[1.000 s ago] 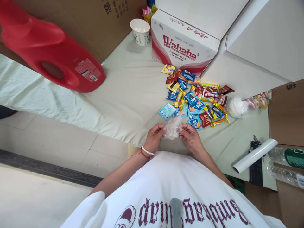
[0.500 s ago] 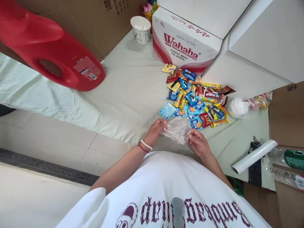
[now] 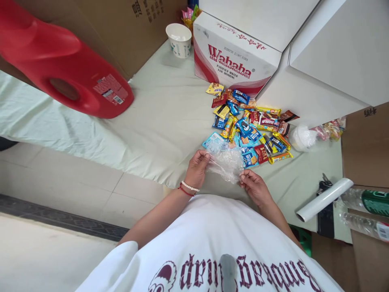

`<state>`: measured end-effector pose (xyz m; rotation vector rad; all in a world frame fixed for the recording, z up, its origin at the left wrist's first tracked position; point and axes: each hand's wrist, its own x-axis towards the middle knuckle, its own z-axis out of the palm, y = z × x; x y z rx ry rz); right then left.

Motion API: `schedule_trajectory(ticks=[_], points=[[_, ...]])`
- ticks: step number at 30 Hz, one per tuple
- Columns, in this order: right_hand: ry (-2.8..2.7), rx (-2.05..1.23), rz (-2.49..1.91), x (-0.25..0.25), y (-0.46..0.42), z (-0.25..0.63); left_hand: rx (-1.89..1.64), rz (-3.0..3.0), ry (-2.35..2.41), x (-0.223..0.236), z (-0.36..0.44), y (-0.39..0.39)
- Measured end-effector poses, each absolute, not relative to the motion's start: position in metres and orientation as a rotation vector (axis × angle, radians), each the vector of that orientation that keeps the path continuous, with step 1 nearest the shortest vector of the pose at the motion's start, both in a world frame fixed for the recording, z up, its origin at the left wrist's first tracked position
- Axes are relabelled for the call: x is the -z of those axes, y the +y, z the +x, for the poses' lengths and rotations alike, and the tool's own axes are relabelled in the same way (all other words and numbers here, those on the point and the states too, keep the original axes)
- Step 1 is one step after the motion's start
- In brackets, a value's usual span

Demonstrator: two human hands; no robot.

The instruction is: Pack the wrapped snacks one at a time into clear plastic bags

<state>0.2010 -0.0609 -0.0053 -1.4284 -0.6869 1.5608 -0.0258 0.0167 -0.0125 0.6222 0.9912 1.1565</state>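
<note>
A clear, crumpled plastic bag (image 3: 226,164) is stretched between my two hands, just above the near edge of the cloth-covered table. My left hand (image 3: 197,166) pinches its left side between thumb and forefinger. On the other side, my right hand (image 3: 253,185) grips the lower right edge with its fingertips. Right behind the bag lies a loose pile of small wrapped snacks (image 3: 251,132) in blue, yellow and red packets. Through the thin plastic a light blue packet (image 3: 214,141) partly shows.
At the back stand a Wahaha water carton (image 3: 234,56) and a paper cup (image 3: 179,40). A large red jug (image 3: 91,77) is on the left. To the right are a bundle of white plastic (image 3: 304,138), a white roll (image 3: 325,199) and clear bottles (image 3: 364,225).
My left hand has turned slightly and drawn its side of the bag up, so the bag now covers part of the light blue packet. My right hand has hardly moved.
</note>
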Motion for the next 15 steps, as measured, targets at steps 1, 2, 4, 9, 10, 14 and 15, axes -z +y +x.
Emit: schedule_trajectory(ticks=[1,2,4,9,10,14,15], points=[[-0.73,-1.531,-1.455,0.006,-0.06,0.2,-1.156,0.624,0.999,0.012,-0.025,0.016],[-0.769,-1.484,-1.472,0.005,-0.059,0.199,-1.156,0.63,1.018,0.012,-0.024,0.015],[-0.854,-1.359,-1.46,0.001,-0.057,0.193,-1.145,0.635,1.068,0.012,-0.022,0.013],[-1.33,-0.951,-1.421,-0.019,-0.046,0.169,-1.088,0.601,1.148,0.012,-0.018,0.008],[-1.422,-0.922,-1.428,-0.021,-0.044,0.165,-1.071,0.603,1.164,0.012,-0.019,0.007],[-1.449,-1.007,-1.439,-0.017,-0.036,0.164,-1.018,0.609,1.19,0.012,-0.024,0.008],[-1.383,-1.047,-1.455,-0.015,-0.035,0.166,-1.01,0.599,1.18,0.012,-0.026,0.009]])
